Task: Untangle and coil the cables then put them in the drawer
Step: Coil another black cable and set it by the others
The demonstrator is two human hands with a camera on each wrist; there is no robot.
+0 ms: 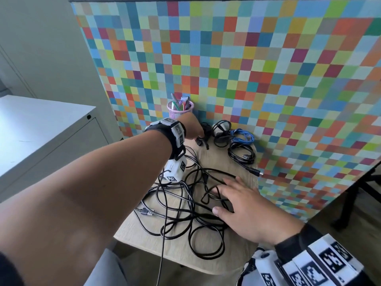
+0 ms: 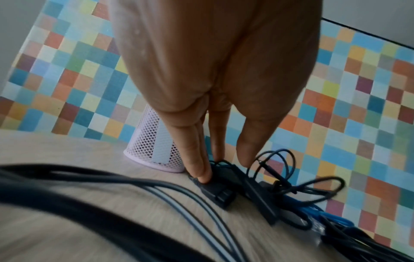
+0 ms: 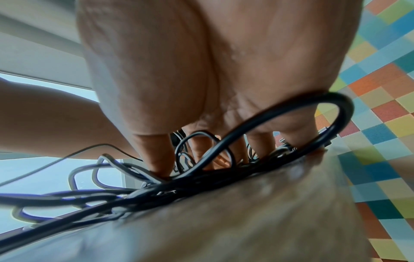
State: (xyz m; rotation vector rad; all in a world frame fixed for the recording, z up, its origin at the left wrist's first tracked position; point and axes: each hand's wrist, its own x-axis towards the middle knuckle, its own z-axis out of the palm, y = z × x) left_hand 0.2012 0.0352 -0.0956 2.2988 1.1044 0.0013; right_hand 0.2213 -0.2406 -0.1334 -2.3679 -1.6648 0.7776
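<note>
A tangle of black cables (image 1: 185,205) sprawls over the middle of a small wooden table (image 1: 142,240). My right hand (image 1: 221,195) lies flat on the tangle's right side with its fingers spread, pressing loops down; the right wrist view shows its fingertips (image 3: 161,164) among the strands (image 3: 179,191). My left hand (image 1: 199,135) reaches to the table's far end. There its straight fingers (image 2: 205,173) touch a black plug (image 2: 217,191) lying on the wood. In the head view the hand hides most of that plug (image 1: 200,140).
Coiled cables lie at the back right: a black coil with an adapter (image 1: 221,131), a blue one (image 1: 242,135) and another black one (image 1: 241,153). A pink mesh pen cup (image 1: 180,109) stands against the chequered panel (image 1: 268,69). A white cabinet (image 1: 51,129) is at the left.
</note>
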